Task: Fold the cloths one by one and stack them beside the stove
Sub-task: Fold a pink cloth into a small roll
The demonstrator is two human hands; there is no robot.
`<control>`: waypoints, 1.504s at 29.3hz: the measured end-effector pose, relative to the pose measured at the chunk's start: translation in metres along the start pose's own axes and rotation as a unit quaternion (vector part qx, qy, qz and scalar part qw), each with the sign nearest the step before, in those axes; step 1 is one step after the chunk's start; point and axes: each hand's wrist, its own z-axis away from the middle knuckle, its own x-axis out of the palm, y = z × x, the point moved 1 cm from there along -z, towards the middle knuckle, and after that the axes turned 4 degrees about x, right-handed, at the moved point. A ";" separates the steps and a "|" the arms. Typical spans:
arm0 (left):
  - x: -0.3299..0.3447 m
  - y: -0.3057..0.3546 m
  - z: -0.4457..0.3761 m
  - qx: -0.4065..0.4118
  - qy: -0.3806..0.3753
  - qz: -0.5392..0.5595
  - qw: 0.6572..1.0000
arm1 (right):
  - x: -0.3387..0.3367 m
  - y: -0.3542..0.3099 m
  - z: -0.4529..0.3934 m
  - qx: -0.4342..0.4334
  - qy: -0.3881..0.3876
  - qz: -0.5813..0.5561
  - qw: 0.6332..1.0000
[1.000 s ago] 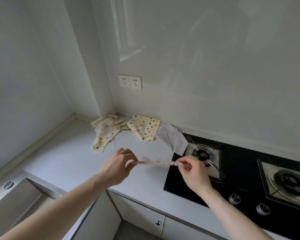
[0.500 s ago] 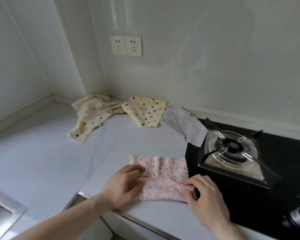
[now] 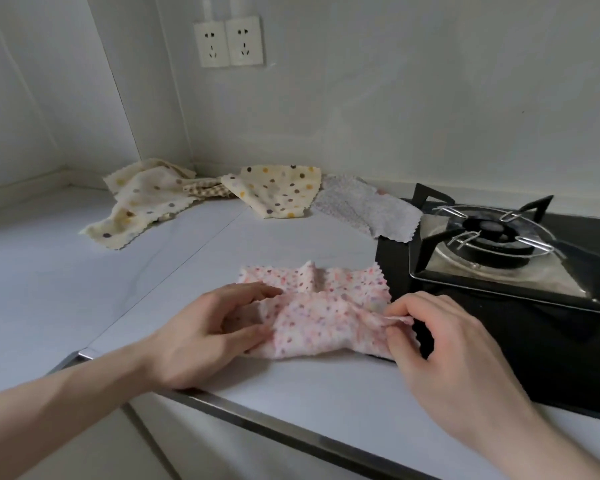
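The pink cloth (image 3: 323, 313) lies rumpled on the counter (image 3: 174, 271), its right edge touching the black stove (image 3: 499, 341). The left hand (image 3: 205, 330) pinches the cloth's left side with curled fingers, and the right hand (image 3: 444, 341) pinches its right edge between thumb and fingers. Three more cloths, cream (image 3: 142, 202), yellow (image 3: 278, 192) and white (image 3: 368, 209), lie by the wall.

Dim, soft daylight; wide-angle edge distortion

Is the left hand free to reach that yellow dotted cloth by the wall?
Probably not yet: the left hand grips the pink cloth. The countertop toward the yellow dotted cloth looks clear.
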 end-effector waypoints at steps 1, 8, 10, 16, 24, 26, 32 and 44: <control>0.001 0.001 0.000 -0.002 0.000 -0.004 1.000 | 0.001 0.000 0.001 0.002 0.004 -0.003 1.000; 0.003 0.007 0.003 -0.021 0.025 -0.069 0.997 | 0.004 0.004 -0.001 0.029 0.036 0.038 0.998; 0.002 0.009 0.006 -0.030 0.032 -0.082 0.996 | 0.003 0.002 -0.001 0.034 0.041 0.048 0.997; 0.000 0.024 0.019 -0.067 0.068 -0.104 0.990 | -0.005 -0.009 0.007 0.054 0.045 0.061 0.996; 0.006 0.034 0.055 -0.054 0.061 -0.128 0.988 | -0.012 -0.021 0.038 0.115 0.039 0.037 0.992; 0.004 0.035 0.065 -0.052 0.064 -0.124 0.989 | -0.014 -0.024 0.046 0.122 0.033 0.029 0.992; -0.008 0.047 0.095 -0.041 0.060 -0.119 0.990 | -0.024 -0.042 0.081 0.134 0.020 0.000 0.991; -0.056 0.080 0.123 -0.016 -0.015 -0.131 0.991 | -0.071 -0.075 0.091 0.137 -0.024 -0.029 0.990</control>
